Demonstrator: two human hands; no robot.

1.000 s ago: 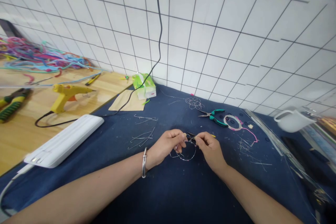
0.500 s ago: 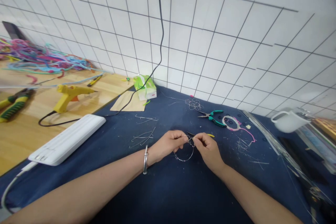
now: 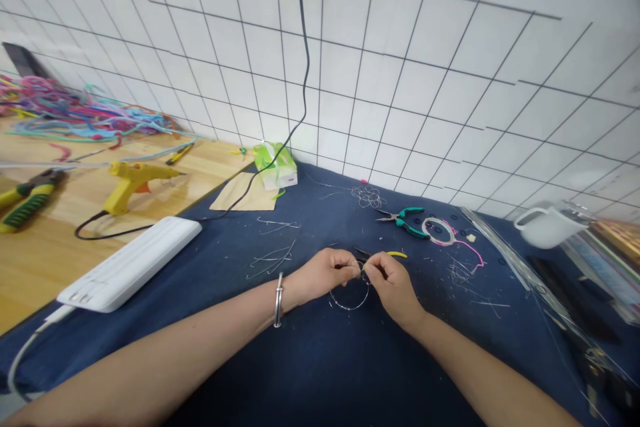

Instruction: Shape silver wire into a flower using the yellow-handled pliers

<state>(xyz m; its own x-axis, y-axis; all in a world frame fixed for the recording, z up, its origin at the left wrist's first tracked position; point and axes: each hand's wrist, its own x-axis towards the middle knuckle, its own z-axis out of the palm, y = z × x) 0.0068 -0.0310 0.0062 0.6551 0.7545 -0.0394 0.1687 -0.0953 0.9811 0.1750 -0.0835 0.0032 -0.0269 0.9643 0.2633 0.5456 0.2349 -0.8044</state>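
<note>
A thin silvery wire ring (image 3: pixel 351 308) hangs below my fingertips, just over the dark blue cloth (image 3: pixel 310 367). My left hand (image 3: pixel 327 275), with a metal bangle (image 3: pixel 279 300) at its wrist, pinches the ring's upper left part. From the other side my right hand (image 3: pixel 393 283) pinches the wire at the top right. Both sets of fingertips nearly meet, and they hide the spot where the wire ends come together. Just behind my hands lies a yellow-handled tool (image 3: pixel 397 254), partly covered by the fingers.
Green-handled pliers (image 3: pixel 405 219) and a white coil (image 3: pixel 439 231) lie beyond my right hand. Loose wire pieces (image 3: pixel 273 259) are left of my hands. A white power strip (image 3: pixel 131 265), a yellow glue gun (image 3: pixel 133 183), a tissue pack (image 3: pixel 276 165) and a white mug (image 3: pixel 547 227) stand around.
Both hands stay pinched on the wire ring at nearly the same place. My fingertips have shifted slightly, and the right thumb and forefinger sit a little closer to the left ones.
</note>
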